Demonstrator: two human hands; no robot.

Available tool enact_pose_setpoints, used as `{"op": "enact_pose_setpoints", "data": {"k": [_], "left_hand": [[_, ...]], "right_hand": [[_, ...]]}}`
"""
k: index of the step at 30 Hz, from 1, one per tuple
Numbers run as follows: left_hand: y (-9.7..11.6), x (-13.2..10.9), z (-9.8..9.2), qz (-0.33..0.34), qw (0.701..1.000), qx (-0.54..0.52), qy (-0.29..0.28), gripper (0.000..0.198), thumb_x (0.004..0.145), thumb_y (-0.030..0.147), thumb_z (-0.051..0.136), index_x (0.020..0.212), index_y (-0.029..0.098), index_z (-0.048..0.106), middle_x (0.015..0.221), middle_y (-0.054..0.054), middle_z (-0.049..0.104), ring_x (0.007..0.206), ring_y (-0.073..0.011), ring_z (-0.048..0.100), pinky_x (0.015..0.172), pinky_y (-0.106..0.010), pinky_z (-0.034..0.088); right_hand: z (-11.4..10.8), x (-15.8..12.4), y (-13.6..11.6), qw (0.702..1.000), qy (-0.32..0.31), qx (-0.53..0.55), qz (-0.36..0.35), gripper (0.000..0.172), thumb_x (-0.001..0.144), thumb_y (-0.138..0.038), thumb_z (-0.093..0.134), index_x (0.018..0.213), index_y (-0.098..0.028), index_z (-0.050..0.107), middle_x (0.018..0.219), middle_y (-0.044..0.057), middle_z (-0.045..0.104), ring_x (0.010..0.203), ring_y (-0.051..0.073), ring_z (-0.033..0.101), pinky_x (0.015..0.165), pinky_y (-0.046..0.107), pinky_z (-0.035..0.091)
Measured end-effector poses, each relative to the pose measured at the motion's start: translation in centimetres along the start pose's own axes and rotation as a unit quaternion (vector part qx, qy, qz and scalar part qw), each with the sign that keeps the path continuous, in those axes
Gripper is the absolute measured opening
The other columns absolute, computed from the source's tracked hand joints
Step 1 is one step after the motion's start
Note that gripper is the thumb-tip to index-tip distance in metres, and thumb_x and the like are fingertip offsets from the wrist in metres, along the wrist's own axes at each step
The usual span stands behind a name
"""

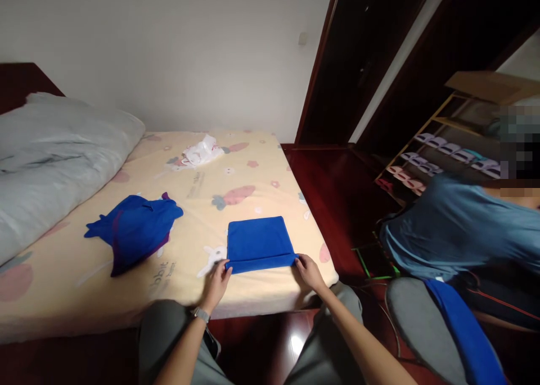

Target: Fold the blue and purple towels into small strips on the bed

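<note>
Lying by the bed's (261, 177) near edge is folded blue cloth (259, 238). Left grip (220, 277) and right grip (309, 271) clamp its near corners.

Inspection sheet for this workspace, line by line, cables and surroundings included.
Surface: cream bedsheet printed with carrots and rabbits
Work things: flat blue fabric rectangle, strip along its near edge
Clutter: crumpled blue fabric with purple edging; crumpled white plastic bag; grey quilt
Grips: left hand and right hand pinch the rectangle's near corners, one each
Cables: nothing clearly seen
Surroundings: person in blue top, grey padded seat, dark door
</note>
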State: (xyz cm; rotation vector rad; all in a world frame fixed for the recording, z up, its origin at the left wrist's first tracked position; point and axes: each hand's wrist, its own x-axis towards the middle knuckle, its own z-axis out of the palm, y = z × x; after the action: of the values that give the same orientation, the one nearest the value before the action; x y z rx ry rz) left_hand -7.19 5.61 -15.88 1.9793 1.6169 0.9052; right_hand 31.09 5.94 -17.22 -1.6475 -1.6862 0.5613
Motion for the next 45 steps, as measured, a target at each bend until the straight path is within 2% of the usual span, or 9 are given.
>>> {"op": "enact_pose_setpoints", "data": {"k": [3,8,13,18,23,28,32,39,45], "left_hand": [[-0.4,-0.3,0.6,0.004,1.000,-0.013,0.007,0.047,0.095,0.050,0.046,0.133,0.022,0.051,0.090,-0.005,0.070,0.077,-0.0190,0.070,0.073,-0.034,0.058],[-1.8,0.5,1.2,-0.028,0.998,-0.051,0.026,0.047,0.096,0.046,0.046,0.136,0.022,0.046,0.100,-0.008,0.072,0.094,-0.0216,0.072,0.082,-0.037,0.060],[-2.3,1.0,1.5,-0.027,0.999,-0.024,0.030,0.042,0.097,0.041,0.045,0.135,0.023,0.046,0.105,-0.008,0.073,0.097,-0.0223,0.072,0.083,-0.037,0.060],[-1.7,1.1,1.3,-0.004,0.999,0.030,0.034,0.035,0.098,0.033,0.041,0.130,0.023,0.051,0.101,-0.009,0.074,0.092,-0.0230,0.073,0.077,-0.035,0.060],[-0.5,1.3,0.9,0.048,0.990,0.125,0.046,0.028,0.098,0.030,0.042,0.117,0.021,0.061,0.107,-0.011,0.072,0.094,-0.0240,0.071,0.082,-0.038,0.058],[-0.1,0.3,0.1,0.142,0.959,0.234,0.081,0.035,0.098,0.030,0.047,0.129,0.025,0.060,0.125,-0.008,0.068,0.116,-0.0254,0.063,0.101,-0.044,0.051],[0.1,0.0,0.7,0.217,0.930,0.288,0.077,0.050,0.097,0.030,0.047,0.147,0.034,0.044,0.144,0.000,0.056,0.131,-0.0220,0.054,0.107,-0.039,0.048],[4.6,0.5,2.9,0.239,0.926,0.291,-0.035,0.060,0.101,0.033,0.037,0.157,0.033,0.013,0.163,0.002,0.025,0.147,-0.0221,0.031,0.117,-0.045,0.037],[4.1,1.0,4.4,0.226,0.937,0.245,-0.100,0.062,0.103,0.039,0.032,0.157,0.031,0.003,0.162,0.000,0.024,0.148,-0.0198,0.028,0.120,-0.044,0.033]], "right_hand": [[1.2,-0.2,0.6,0.998,0.053,-0.039,-0.012,0.040,0.099,-0.041,0.038,0.106,-0.018,0.070,0.100,0.014,0.072,0.095,0.028,0.067,0.090,0.043,0.052],[2.0,-0.4,0.6,0.995,0.073,-0.069,0.015,0.046,0.101,-0.044,0.031,0.111,-0.018,0.068,0.104,0.014,0.071,0.096,0.029,0.066,0.087,0.043,0.052],[2.1,0.1,0.1,0.994,0.050,-0.087,0.040,0.048,0.103,-0.042,0.025,0.114,-0.017,0.065,0.106,0.013,0.071,0.096,0.027,0.066,0.084,0.038,0.050],[1.6,0.7,0.2,0.977,0.014,-0.214,-0.007,0.043,0.103,-0.027,0.025,0.110,-0.015,0.066,0.090,0.013,0.071,0.084,0.026,0.065,0.077,0.035,0.047],[1.0,0.9,-0.5,0.967,-0.026,-0.251,-0.019,0.042,0.104,-0.027,0.026,0.128,-0.011,0.057,0.092,0.013,0.071,0.083,0.025,0.066,0.076,0.034,0.047],[0.9,-1.0,-1.2,0.970,0.074,-0.226,-0.038,0.041,0.104,-0.034,0.028,0.126,-0.015,0.057,0.112,0.013,0.069,0.099,0.027,0.065,0.088,0.039,0.048],[3.4,-2.6,-0.5,0.971,0.136,-0.178,-0.081,0.037,0.100,-0.040,0.037,0.126,-0.026,0.060,0.115,0.010,0.069,0.099,0.028,0.066,0.082,0.040,0.053],[7.2,-1.4,-5.7,0.953,0.016,-0.185,-0.240,0.047,0.100,-0.036,0.044,0.146,-0.028,0.047,0.145,0.004,0.054,0.131,0.028,0.052,0.109,0.043,0.041],[9.0,-0.1,-5.6,0.926,-0.063,-0.202,-0.314,0.062,0.102,-0.040,0.042,0.158,-0.026,0.018,0.155,0.005,0.039,0.140,0.026,0.042,0.113,0.044,0.038]]}}
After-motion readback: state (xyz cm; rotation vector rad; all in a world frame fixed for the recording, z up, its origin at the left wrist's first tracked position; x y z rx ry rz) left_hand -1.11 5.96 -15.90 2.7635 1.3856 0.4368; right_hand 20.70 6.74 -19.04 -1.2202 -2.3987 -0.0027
